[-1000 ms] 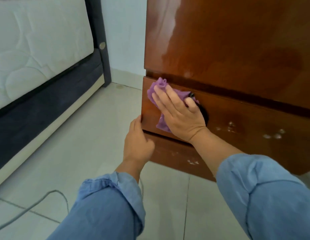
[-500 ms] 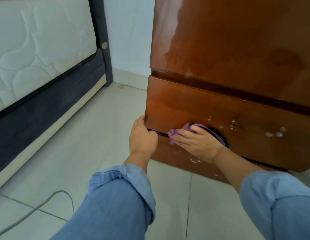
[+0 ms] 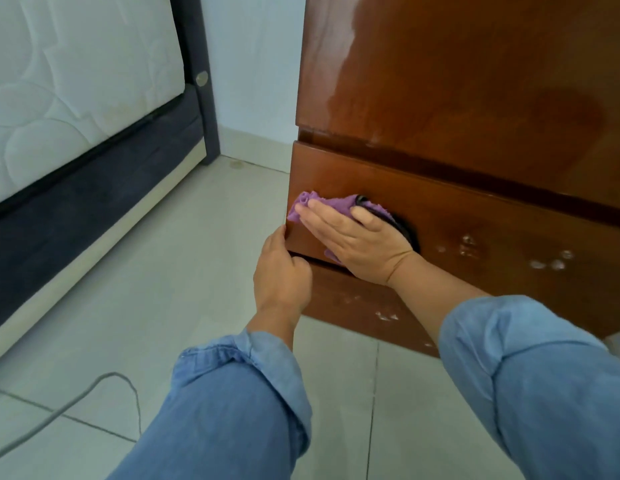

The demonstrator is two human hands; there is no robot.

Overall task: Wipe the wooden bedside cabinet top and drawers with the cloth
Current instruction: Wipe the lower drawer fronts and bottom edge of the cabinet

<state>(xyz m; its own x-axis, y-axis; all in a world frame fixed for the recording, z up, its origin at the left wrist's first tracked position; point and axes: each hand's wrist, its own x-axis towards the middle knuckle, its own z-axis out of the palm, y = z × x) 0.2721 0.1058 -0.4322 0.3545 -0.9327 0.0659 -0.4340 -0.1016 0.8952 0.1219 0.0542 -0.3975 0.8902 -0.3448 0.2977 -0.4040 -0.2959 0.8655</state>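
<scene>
The wooden bedside cabinet (image 3: 475,81) fills the right side, glossy brown. Its lower drawer (image 3: 492,220) stands slightly out and has a dark round handle recess (image 3: 407,232). My right hand (image 3: 357,244) presses a purple cloth (image 3: 336,204) flat against the left part of this drawer front, fingers straight, pointing left. My left hand (image 3: 279,275) grips the drawer's lower left corner, with the thumb on the side edge and the fingers curled under the bottom edge. Most of the cloth is hidden under my right palm.
White spots (image 3: 551,263) mark the drawer front to the right, and more show on the base panel (image 3: 384,315). A bed with a white mattress (image 3: 76,81) and dark frame (image 3: 94,181) stands at the left. A grey cable (image 3: 59,407) lies on the tiled floor (image 3: 180,271).
My right hand slid the cloth from the drawer's upper left down to its bottom edge, then back up and left. My left hand stayed on the corner.
</scene>
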